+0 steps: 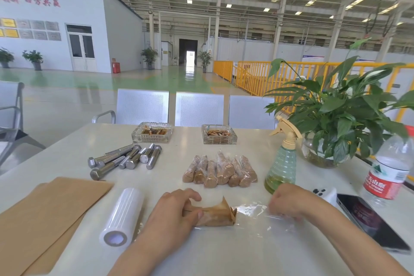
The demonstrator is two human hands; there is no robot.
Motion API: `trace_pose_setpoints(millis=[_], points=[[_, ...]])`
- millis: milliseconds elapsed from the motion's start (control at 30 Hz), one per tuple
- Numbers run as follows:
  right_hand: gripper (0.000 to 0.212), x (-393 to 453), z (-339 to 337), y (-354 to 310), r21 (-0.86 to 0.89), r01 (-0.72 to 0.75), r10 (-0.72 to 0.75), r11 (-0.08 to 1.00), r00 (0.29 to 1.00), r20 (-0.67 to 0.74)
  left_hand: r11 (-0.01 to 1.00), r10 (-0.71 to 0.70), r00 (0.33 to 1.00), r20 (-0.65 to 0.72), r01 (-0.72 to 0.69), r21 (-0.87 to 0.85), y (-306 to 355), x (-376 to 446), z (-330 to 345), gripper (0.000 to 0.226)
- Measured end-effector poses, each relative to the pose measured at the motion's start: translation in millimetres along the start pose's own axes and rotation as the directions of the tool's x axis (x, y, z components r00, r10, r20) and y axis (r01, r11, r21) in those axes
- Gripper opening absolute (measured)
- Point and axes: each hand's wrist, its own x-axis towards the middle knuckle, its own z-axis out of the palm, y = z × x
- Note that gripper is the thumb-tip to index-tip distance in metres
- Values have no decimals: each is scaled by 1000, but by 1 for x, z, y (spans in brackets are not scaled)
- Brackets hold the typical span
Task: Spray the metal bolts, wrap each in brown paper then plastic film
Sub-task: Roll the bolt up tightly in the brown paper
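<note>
My left hand (pixel 173 210) grips the left end of a bolt wrapped in brown paper (pixel 216 215), which lies across a sheet of clear plastic film (pixel 253 212) near the table's front. My right hand (pixel 289 203) pinches the film's right part against the table. Several bare metal bolts (pixel 125 160) lie in a pile at the back left. A row of several wrapped bolts (pixel 220 171) sits in the middle. The film roll (pixel 122 216) lies left of my left hand, beside brown paper sheets (pixel 44 215). A green spray bottle (pixel 283 161) stands at the right.
Two glass ashtrays (pixel 152 132) (pixel 219 134) stand at the table's far edge. A potted plant in a glass bowl (pixel 336 123), a water bottle (pixel 388 170) and two phones (pixel 371 222) (pixel 324 194) fill the right side. Metal chairs (pixel 199 108) stand behind the table.
</note>
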Motion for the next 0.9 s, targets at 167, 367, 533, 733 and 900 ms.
trace_pose_setpoints(millis=[167,367,533,733,900], points=[[17,-11,-14,0,378,88,-81,922,996,-34,1000,-14,998,-58,13,-29,2,-2,0,20],[22,-21,-11,-33,612,180,-162,770,983,-85,999,3,993,-116,3,51,6,-7,1,21],[17,-23,6,-72,560,291,-245,776,957,-157,997,12,993,-113,-4,75,11,-8,-2,25],[24,-21,37,-113,477,315,-272,821,949,-158,997,-23,1000,-18,24,71,8,-8,-14,25],[11,-17,69,-138,465,283,-279,839,957,-79,991,-114,993,-19,115,66,10,-6,-14,29]])
